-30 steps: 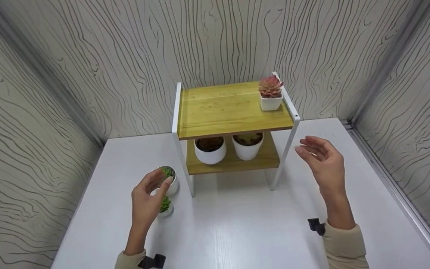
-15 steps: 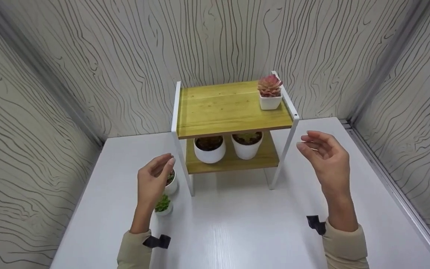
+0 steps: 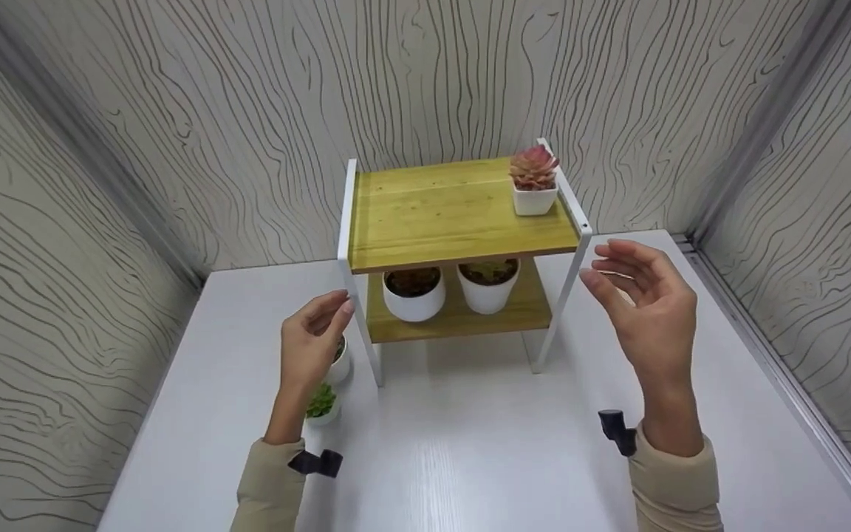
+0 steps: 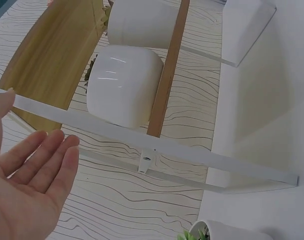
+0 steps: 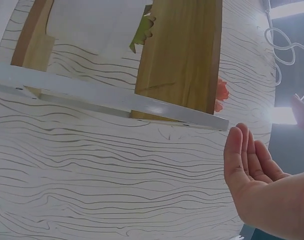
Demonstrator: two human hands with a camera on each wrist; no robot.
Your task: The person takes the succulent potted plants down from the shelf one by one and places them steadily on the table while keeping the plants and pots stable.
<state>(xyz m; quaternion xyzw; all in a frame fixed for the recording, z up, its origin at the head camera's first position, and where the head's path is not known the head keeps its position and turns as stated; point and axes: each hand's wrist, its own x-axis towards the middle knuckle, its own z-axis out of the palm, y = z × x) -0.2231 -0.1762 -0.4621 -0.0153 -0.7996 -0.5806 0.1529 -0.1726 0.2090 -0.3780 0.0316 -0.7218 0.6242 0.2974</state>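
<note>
A two-tier plant rack with wooden shelves (image 3: 433, 218) and white side frames stands mid-table. By its left front post, my left hand (image 3: 311, 343) hovers with fingers relaxed and slightly bent, holding nothing. In the left wrist view, the thumb overlaps the white frame (image 4: 117, 125); whether it touches, I cannot tell. To the right of the rack, my right hand (image 3: 651, 314) is raised with loosely curved fingers and nothing in them. The right wrist view has its fingertips just off the end of the right frame (image 5: 161, 109). A pink succulent (image 3: 534, 170) in a square white pot occupies the top shelf's right side.
Two white pots, a rounded one (image 3: 414, 303) and a tapered one (image 3: 486, 295), stand on the lower shelf. On the table left of the rack are a small green succulent (image 3: 320, 403) and a white pot (image 3: 339, 368) partly behind my left hand. Patterned walls (image 3: 263, 133) enclose the table.
My left hand has moved up and right, away from the small potted plants and toward the rack's left post. My right hand has risen slightly beside the right post.
</note>
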